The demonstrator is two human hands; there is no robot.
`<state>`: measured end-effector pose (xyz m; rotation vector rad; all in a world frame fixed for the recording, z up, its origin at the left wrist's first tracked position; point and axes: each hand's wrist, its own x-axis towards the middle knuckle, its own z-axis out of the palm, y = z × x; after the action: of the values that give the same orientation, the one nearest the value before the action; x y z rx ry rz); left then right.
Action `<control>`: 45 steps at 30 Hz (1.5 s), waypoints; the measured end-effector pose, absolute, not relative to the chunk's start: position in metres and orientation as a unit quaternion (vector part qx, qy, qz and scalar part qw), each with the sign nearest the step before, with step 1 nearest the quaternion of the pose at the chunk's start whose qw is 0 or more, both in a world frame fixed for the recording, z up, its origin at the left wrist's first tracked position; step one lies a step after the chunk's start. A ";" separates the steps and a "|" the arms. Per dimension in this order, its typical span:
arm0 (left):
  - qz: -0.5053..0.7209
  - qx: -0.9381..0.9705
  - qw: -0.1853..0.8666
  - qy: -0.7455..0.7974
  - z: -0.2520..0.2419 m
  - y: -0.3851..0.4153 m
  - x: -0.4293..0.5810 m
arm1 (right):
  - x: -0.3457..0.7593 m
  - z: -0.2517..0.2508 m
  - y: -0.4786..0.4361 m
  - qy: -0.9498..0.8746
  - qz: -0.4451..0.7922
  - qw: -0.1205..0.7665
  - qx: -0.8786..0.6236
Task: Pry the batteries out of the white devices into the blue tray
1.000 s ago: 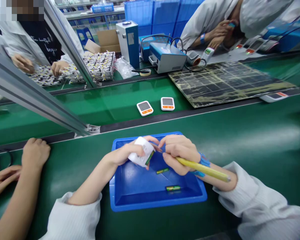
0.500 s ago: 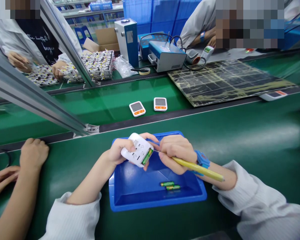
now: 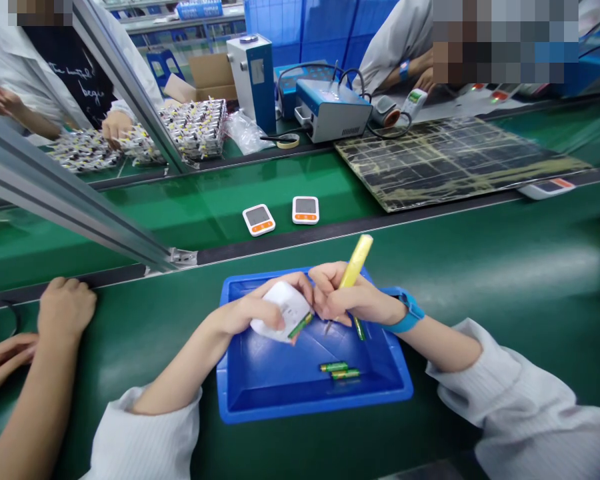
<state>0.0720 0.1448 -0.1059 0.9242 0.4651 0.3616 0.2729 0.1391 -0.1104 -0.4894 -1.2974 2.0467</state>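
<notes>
My left hand (image 3: 260,310) grips a white electronic device (image 3: 275,313), back side up, above a blue tray (image 3: 280,415). At the device's open battery slot, a green battery (image 3: 300,325) shows. My right hand (image 3: 343,293) is closed around a slim yellow-handled screwdriver (image 3: 356,261); its handle points up and its thin metal tip points down, apart from the device. Just below the right hand is a loose green battery (image 3: 359,329); whether it rests on the tray cannot be seen. Two more batteries (image 3: 340,371) lie together on the tray's floor.
Two white devices with screens and orange buttons (image 3: 305,210) lie on the green belt (image 3: 205,213). A dark marked panel (image 3: 455,163) lies to their right. Across stand a blue-grey box (image 3: 333,110) and co-workers. A metal post (image 3: 105,207) and another person's arms (image 3: 63,347) are at left.
The screwdriver has swung from pointing at the battery slot to upright, its tip away from the device. A third loose battery now shows below my right hand. The belt devices have shifted left.
</notes>
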 end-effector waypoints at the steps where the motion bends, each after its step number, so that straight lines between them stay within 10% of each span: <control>1: 0.192 0.447 0.840 0.240 -0.106 0.146 0.073 | 0.273 -0.110 0.139 -0.495 0.790 0.314 -0.178; 16: 0.236 0.380 0.872 0.200 -0.103 0.154 0.069 | 0.272 -0.111 0.132 -0.607 0.517 0.512 -0.318; 45: 0.239 0.376 0.878 0.175 -0.104 0.152 0.069 | 0.271 -0.112 0.143 -0.467 0.662 0.506 -0.296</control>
<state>0.0692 0.1515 -0.1037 0.7842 0.3652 0.4976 0.2705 0.1429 -0.1125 -0.7133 -1.1266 1.5961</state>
